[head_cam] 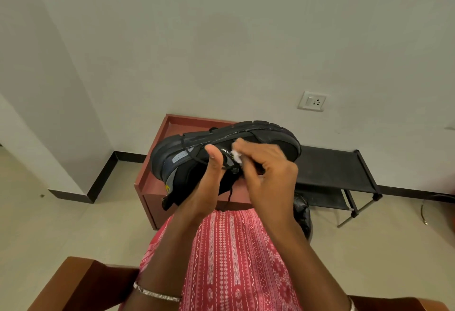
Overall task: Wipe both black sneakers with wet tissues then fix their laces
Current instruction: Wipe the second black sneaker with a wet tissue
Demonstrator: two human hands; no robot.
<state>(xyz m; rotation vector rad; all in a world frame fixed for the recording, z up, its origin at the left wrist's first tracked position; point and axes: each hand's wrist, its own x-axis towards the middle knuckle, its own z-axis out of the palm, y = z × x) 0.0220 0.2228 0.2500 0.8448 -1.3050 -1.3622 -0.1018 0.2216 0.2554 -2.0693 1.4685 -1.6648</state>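
A black sneaker [187, 148] is held up in front of me, tipped on its side with the sole facing up and away. My left hand [204, 187] grips it from below, thumb pressed on its side panel. My right hand [268, 170] pinches a small white wet tissue [237, 155] against the upper near the laces. A loose black lace [230, 196] hangs down from the shoe. The second sneaker is not clearly visible.
A reddish-brown wooden box [157, 182] stands on the floor against the wall behind the shoe. A low black rack [330, 170] sits to its right, with a black bag [302, 214] below. A wall socket [312, 101] is above. Wooden chair arms frame my lap.
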